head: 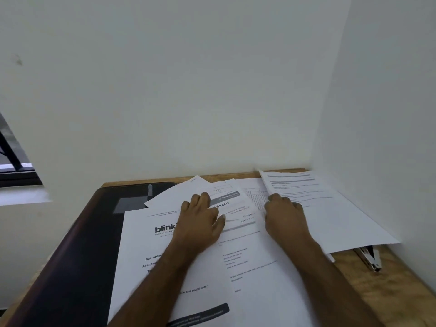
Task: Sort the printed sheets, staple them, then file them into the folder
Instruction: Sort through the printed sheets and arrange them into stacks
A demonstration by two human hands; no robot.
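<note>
Several white printed sheets [236, 267] lie spread and overlapping across the wooden table [377, 279]. My left hand [200, 223] rests flat on the middle sheets, fingers spread. My right hand [283, 218] lies on the sheets to the right, its fingertips at the edge of a text sheet [330, 208] that slopes toward the right wall. A dark folder [77, 256] lies open at the left, partly under the sheets. A metal stapler [369, 258] pokes out from under the right-hand sheet.
White walls close in the table at the back and right. A window frame [14, 166] shows at far left. Bare wood [389, 291] shows at the table's right front, near the stapler.
</note>
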